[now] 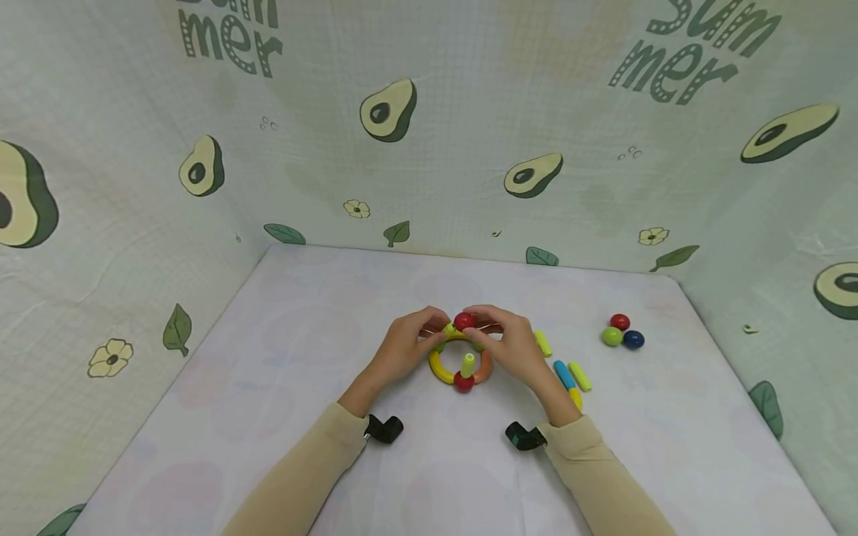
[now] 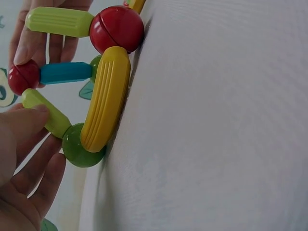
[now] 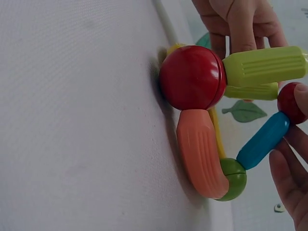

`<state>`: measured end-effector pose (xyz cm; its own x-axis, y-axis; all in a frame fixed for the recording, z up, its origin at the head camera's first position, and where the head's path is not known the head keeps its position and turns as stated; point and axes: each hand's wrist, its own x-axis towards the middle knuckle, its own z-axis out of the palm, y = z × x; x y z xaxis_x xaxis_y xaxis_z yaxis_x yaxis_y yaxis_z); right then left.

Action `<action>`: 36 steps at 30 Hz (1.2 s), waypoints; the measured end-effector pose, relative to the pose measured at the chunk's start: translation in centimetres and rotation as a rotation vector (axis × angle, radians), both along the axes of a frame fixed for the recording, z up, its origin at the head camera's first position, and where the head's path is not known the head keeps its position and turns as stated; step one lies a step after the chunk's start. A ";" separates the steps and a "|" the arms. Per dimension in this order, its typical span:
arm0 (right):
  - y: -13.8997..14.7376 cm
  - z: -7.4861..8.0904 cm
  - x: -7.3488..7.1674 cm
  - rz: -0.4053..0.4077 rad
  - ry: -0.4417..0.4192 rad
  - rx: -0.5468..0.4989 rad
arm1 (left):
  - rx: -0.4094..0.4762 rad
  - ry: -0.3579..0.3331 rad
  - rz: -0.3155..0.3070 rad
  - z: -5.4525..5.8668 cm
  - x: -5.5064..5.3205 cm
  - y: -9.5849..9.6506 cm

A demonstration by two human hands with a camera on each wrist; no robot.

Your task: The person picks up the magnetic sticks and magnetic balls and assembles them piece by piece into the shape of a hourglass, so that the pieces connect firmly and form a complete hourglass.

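In the head view, a person's left hand and right hand work above the far side of a toy ring lying on a table; the right thumb and bent fingers grip a red ball over the ring. Loose sticks and three balls lie right of the ring. From the left wrist, the left thumb and curled fingers pinch a lime stick sloping from ring to red ball. From the right wrist, a blue stick links the same two, while an upright stick tops the ring's near side.
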<state>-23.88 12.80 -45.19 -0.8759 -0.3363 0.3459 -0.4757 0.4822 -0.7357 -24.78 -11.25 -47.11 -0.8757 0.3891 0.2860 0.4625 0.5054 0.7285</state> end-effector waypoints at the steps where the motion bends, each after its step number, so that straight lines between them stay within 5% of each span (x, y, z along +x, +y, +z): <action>1: 0.0 0.0 0.0 -0.003 -0.002 0.004 | -0.003 0.007 -0.003 0.0 0.0 0.0; 24: 0.7 0.3 -0.1 0.077 -0.027 0.003 | -0.039 0.047 -0.014 -0.3 0.1 0.2; 36: 1.2 0.5 -0.2 0.008 -0.006 -0.029 | -0.079 -0.105 -0.153 0.3 0.6 0.3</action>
<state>-24.05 14.00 -44.68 -0.8753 -0.3333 0.3503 -0.4749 0.4568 -0.7522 -24.20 -10.97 -46.76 -0.8281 0.5376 0.1592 0.4615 0.4924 0.7380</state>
